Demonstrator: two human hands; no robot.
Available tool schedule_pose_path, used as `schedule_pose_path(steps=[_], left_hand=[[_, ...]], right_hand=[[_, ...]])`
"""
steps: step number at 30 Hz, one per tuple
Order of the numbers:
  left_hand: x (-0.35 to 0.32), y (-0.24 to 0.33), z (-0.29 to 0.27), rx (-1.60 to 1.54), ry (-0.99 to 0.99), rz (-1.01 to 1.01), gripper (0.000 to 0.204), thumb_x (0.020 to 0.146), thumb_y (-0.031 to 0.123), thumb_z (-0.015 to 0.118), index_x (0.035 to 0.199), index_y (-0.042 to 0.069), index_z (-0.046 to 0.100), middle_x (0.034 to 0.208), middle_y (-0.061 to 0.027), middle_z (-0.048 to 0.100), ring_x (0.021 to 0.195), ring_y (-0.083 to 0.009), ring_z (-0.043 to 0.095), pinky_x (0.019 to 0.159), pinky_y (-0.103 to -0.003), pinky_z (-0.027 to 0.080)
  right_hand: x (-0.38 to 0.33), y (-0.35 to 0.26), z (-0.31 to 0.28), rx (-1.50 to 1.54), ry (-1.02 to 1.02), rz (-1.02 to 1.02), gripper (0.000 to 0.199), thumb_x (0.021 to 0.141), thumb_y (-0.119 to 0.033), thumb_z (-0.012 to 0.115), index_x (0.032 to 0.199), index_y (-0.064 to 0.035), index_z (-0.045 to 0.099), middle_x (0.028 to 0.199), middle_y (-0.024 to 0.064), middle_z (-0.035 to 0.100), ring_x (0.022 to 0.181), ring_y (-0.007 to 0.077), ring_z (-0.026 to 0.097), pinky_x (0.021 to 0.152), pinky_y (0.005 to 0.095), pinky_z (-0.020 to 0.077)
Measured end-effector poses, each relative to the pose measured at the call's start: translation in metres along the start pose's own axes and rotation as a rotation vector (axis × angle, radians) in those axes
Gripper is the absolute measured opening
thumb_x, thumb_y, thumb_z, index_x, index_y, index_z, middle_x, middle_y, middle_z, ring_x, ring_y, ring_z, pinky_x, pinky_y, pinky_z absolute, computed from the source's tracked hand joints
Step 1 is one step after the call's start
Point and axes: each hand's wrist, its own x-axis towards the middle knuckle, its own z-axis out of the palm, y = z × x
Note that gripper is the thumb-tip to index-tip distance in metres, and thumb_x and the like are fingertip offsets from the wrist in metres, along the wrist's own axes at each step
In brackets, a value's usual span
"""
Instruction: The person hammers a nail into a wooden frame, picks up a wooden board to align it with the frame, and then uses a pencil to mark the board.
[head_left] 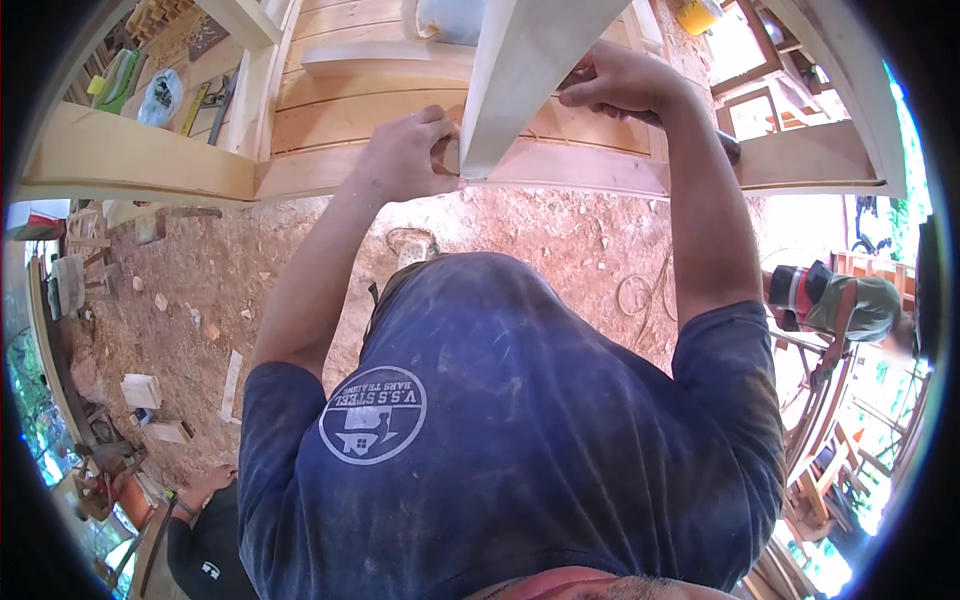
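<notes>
Pale planed timber point(520, 70) stands up off the wooden frame point(600, 170) in front of the person, its lower end seated on the frame's lower rail between both hands. The left hand point(405, 155) has its fingers pinched together against the foot of the piece, and the right hand point(620, 85) has its fingers curled tight on the far edge higher up. To my eye it is placed but not yet fixed, since no fastener or clamp shows, and the dirt floor point(250, 270) lies littered with shavings.

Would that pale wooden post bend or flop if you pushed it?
Probably not. The pale wooden post looks thick and square-cut, so likely stiff. Both the left hand and right hand steady it, suggesting it might tip.
</notes>
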Motion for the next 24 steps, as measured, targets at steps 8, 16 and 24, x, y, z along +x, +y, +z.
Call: schedule_pose_path(steps=[8,16,24], left_hand=[[0.000,-0.001,0.000,0.013,0.019,0.007,0.052,0.066,0.037,0.090,0.108,0.011,0.073,0.100,-0.0051,0.063,0.095,-0.0273,0.068,0.083,-0.042,0.056],[-0.002,-0.004,-0.001,0.087,0.038,0.043,0.053,0.066,0.038,0.088,0.109,0.011,0.073,0.105,-0.0057,0.067,0.097,-0.0278,0.070,0.086,-0.042,0.057],[-0.007,-0.010,0.001,0.035,0.047,0.036,0.055,0.064,0.040,0.087,0.106,0.009,0.071,0.102,-0.0068,0.064,0.098,-0.0303,0.068,0.084,-0.043,0.055]], right_hand=[[-0.004,-0.004,-0.001,0.011,-0.048,-0.010,0.053,0.086,-0.020,0.074,0.138,-0.0112,0.068,0.063,-0.0008,0.055,0.052,0.0087,0.053,0.048,0.0271,0.0434],[-0.015,-0.027,-0.004,-0.068,-0.072,0.040,0.049,0.087,-0.022,0.074,0.134,-0.0102,0.070,0.065,-0.0007,0.057,0.053,0.0084,0.052,0.048,0.0270,0.0435],[-0.015,-0.050,0.003,-0.095,0.080,0.191,0.030,0.088,-0.024,0.075,0.114,-0.0074,0.072,0.070,-0.0011,0.061,0.058,0.0081,0.055,0.051,0.0265,0.0438]])
